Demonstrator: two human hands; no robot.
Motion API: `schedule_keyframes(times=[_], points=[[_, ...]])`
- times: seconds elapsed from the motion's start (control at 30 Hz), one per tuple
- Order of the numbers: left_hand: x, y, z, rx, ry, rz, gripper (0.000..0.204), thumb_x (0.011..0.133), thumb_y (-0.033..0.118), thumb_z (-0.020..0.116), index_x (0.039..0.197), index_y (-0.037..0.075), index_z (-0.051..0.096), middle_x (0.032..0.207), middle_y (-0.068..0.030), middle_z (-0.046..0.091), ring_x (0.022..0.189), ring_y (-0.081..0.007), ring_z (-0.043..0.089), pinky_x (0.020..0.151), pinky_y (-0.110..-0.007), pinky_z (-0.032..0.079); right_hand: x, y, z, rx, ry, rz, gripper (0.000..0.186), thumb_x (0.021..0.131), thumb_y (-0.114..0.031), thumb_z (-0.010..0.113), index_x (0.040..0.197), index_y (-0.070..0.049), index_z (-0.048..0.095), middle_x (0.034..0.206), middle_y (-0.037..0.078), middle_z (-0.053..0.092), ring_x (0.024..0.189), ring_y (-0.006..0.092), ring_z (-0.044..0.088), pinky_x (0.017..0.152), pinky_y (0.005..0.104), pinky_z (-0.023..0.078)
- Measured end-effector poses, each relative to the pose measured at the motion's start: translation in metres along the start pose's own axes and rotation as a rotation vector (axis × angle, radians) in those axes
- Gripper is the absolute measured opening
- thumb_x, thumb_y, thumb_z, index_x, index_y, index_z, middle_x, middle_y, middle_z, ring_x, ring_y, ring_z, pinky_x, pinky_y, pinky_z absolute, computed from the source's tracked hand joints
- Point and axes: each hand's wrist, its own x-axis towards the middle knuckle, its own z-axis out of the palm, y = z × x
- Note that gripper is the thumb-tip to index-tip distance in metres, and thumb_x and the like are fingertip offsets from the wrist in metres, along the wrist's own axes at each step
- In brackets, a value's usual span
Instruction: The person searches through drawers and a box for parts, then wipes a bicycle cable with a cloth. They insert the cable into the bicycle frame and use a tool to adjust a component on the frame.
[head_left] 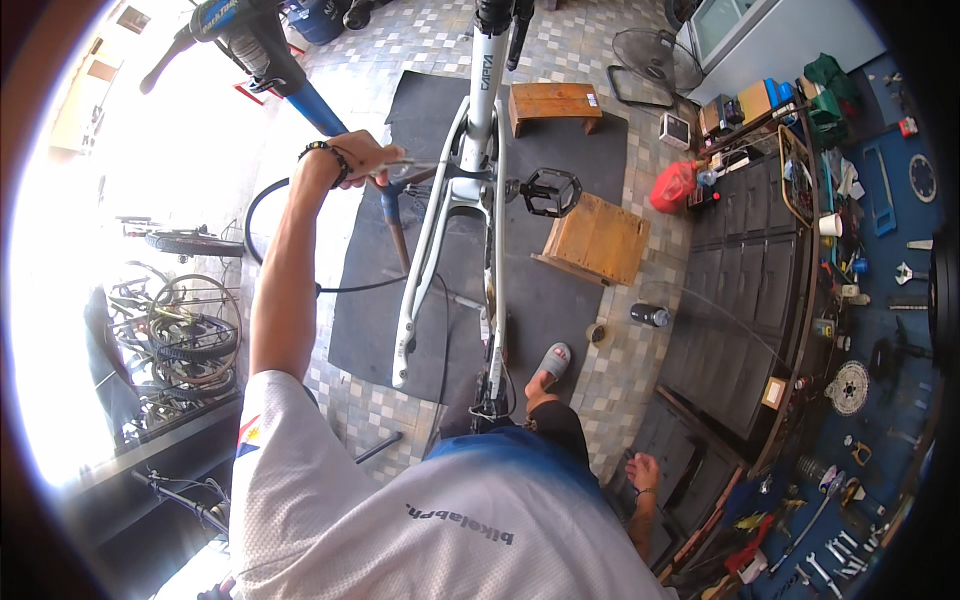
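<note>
In the head view, our left hand [365,160] reaches forward at the left side of a white bicycle frame [483,122]; its fingers are curled in around the outer end of a slim grey bar [425,165], which runs rightward from them toward the frame's lower middle; the frame itself lies just to the right of those fingers, apart from them. A black pedal [552,192] sticks out on the frame's far side, well away from our grip; a blue stand [312,108] slants down behind our left hand.

Our right hand [643,472] is low at the right, well apart from the frame and nearest the dark drawers [735,310]; its fingers are bent, and we cannot tell whether they close on anything.

Under the frame we see a dark mat [605,150]; a wooden stool [555,103] and a wooden box [598,240] stand to the frame's right; a red jug [675,187] sits beside the drawers; several bicycles [190,320] are at the left.
</note>
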Motion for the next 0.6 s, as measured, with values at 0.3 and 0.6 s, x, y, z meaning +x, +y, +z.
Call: schedule_keyframes(times=[0.3,0.6], points=[[0.002,0.001,-0.013,-0.124,0.244,0.060,0.061,0.098,0.066,0.055,0.094,0.011,0.082,0.063,-0.0061,0.064,0.060,-0.0161,0.060,0.059,-0.037,0.049,-0.023,0.003,-0.004,-0.030,-0.044,0.063,0.030,0.102,-0.031,0.067,0.120,-0.008,0.064,0.097,0.007,0.075,0.080,0.0186,0.073,0.066,0.0328,0.056],[0.041,0.112,0.040,0.749,0.397,0.258,0.022,0.093,0.027,0.069,0.101,0.012,0.081,0.093,-0.0052,0.077,0.085,-0.0226,0.076,0.064,-0.038,0.058,-0.012,0.021,0.014,-0.107,-0.129,0.073,0.032,0.101,-0.031,0.068,0.121,-0.007,0.064,0.096,0.007,0.075,0.081,0.0186,0.073,0.066,0.0334,0.057]])
